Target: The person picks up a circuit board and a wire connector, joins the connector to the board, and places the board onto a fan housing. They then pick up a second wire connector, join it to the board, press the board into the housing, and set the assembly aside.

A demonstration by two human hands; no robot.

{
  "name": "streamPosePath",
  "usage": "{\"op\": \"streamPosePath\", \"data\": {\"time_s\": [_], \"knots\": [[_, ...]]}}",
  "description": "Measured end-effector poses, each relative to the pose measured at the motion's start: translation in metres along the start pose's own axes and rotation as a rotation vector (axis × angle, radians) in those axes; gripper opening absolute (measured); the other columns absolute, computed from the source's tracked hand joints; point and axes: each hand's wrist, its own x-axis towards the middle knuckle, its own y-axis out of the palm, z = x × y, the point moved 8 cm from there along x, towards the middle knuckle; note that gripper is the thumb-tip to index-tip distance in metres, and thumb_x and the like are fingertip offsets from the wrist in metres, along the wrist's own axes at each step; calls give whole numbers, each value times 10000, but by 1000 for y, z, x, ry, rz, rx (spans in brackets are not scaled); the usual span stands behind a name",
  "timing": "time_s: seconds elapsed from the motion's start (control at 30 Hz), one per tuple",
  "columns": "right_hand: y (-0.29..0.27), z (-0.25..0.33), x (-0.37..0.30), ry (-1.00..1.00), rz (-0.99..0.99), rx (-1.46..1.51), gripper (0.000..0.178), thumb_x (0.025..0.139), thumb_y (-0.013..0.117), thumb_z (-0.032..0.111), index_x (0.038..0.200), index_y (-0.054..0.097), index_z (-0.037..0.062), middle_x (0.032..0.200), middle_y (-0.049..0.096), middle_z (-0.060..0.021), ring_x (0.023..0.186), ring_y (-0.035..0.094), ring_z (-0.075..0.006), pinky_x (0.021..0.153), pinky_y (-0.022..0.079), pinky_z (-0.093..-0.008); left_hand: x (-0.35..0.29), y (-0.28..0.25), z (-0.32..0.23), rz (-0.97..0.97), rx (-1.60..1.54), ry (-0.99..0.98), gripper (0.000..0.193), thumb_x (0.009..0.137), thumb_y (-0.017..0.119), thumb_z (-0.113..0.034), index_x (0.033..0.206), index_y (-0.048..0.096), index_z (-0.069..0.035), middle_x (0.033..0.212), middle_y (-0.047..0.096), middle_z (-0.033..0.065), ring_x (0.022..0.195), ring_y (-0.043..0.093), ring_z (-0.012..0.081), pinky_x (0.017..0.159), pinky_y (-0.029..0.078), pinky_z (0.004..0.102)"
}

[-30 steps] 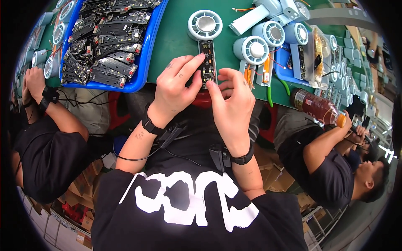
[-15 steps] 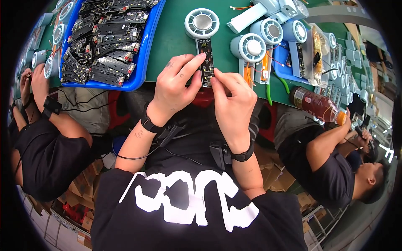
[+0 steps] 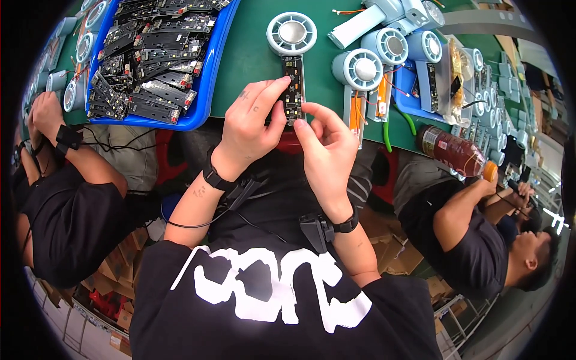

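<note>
A pale blue handheld fan [image 3: 292, 33] lies on the table in front of me, its round grille up and its handle toward me. A narrow black circuit board [image 3: 294, 90] lies lengthwise along the handle. My left hand [image 3: 255, 117] is at the board's left side, index fingertip on its face and thumb at its edge. At the near right end, my right hand [image 3: 329, 144] is closed, thumb and index finger at the board's corner. Its other fingers curl under and are partly hidden.
A blue tray [image 3: 201, 111] piled with similar circuit boards stands at left. Several fans [image 3: 364, 69] with orange batteries lie at right, beside green-handled pliers [image 3: 387, 135]. Farther right, a co-worker's hand [image 3: 489, 183] is at a bottle [image 3: 450, 150] with an orange cap. Another co-worker sits at left.
My right hand has slid slightly down and left around the board's near end, its wrist turning. My left hand stays nearly in place. The left co-worker's hands have moved closer together.
</note>
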Motion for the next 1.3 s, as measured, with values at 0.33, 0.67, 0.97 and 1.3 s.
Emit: {"op": "streamPosePath", "data": {"time_s": [0.33,0.67,0.97,1.3], "knots": [[2,0,-3,231,120,141,410,906,688,-40,1313,631,-49,748,394,97,677,374,-1,600,320,-182,-1,0,1,3,10,5,438,809,653,73,1241,650,5,1041,689,182,891,684,341,793,568,408],[7,-1,-12,248,209,310,441,929,676,-8,1362,603,-45,782,485,52,703,479,-67,650,424,-222,0,1,-1,-7,8,20,408,832,640,42,1239,652,16,1038,683,194,889,680,351,795,567,416],[-2,32,0,-327,-41,-423,262,870,730,-29,1129,746,6,850,684,-65,716,631,-103,635,504,-248,-1,2,-3,-13,37,51,419,809,661,46,1227,660,19,1028,678,188,882,678,344,788,567,414],[-8,34,5,-317,-57,-478,200,865,729,-33,1064,736,-12,930,723,-113,715,687,-160,661,540,-275,0,4,-5,27,37,33,452,777,680,50,1224,670,-13,996,661,165,866,666,329,765,567,401]]}}
